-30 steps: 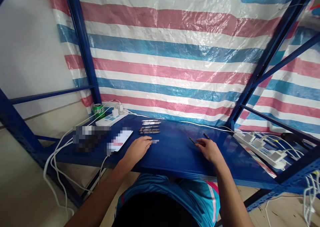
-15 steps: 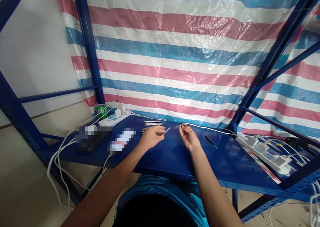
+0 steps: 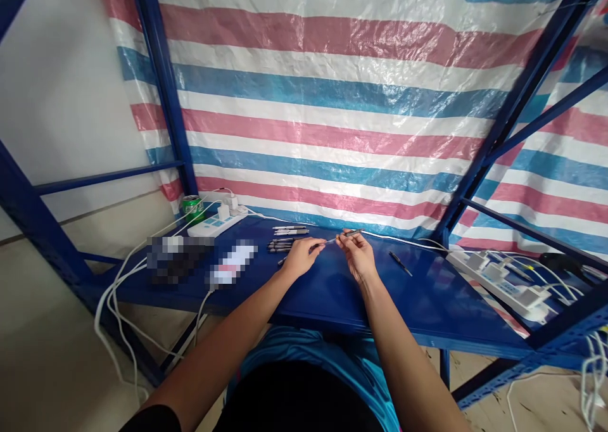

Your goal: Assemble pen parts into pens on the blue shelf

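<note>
My left hand is closed in a pinch on a thin, pale, see-through tube, which looks like a pen part. The tube points right, its far end at the fingertips of my right hand. Those fingers are also pinched, and a slim dark pen piece sticks out over them. Whether the two parts touch is too small to make out. Several pens lie in rows just behind and left of my left hand, partly hidden by it. A single dark pen rests to the right of my right hand.
The blue table stands in a blue metal frame. A phone on a cable, a blurred dark object, a green can and a power strip are at left. Another power strip with plugs lies at right.
My left hand has moved right with the thin tube, bringing it to my right fingertips. More of the pens behind my left hand now show. The right hand has barely moved.
</note>
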{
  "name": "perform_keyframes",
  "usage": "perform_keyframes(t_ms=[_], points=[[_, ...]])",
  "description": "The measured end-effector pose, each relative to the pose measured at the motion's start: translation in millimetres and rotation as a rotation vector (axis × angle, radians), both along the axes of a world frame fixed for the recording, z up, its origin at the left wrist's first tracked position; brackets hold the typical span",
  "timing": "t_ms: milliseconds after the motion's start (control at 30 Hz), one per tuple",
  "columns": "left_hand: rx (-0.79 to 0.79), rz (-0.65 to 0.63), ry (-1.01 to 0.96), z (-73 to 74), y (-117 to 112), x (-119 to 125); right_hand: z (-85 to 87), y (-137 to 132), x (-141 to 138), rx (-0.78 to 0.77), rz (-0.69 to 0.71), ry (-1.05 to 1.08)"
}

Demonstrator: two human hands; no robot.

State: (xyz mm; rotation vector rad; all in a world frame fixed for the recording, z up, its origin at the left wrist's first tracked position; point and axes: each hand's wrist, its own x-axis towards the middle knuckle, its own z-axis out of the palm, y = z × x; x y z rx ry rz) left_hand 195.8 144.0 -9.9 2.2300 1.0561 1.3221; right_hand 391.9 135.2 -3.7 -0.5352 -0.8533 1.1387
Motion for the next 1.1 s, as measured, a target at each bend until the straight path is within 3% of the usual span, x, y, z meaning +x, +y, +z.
perform_keyframes(t_ms=[300, 533, 700, 1100], points=[[0.010, -0.013, -0.023, -2.5, 1.0, 0.0, 1.4, -2.2, 1.6, -0.009, -0.014, -0.006], [0.000, -0.070, -0.037, 1.3, -5.4, 1.8, -0.2, -9.1, 1.2, -0.102, 0.142, -0.221], [0.097, -0.071, 0.071, 7.8, -11.1, -4.3, -1.4, -12.7, 4.0, -0.195, 0.251, -0.379], [0.122, -0.078, 0.062, 9.5, -17.7, -0.5, -1.4, -12.7, -1.1, -0.136, 0.195, -0.532]])
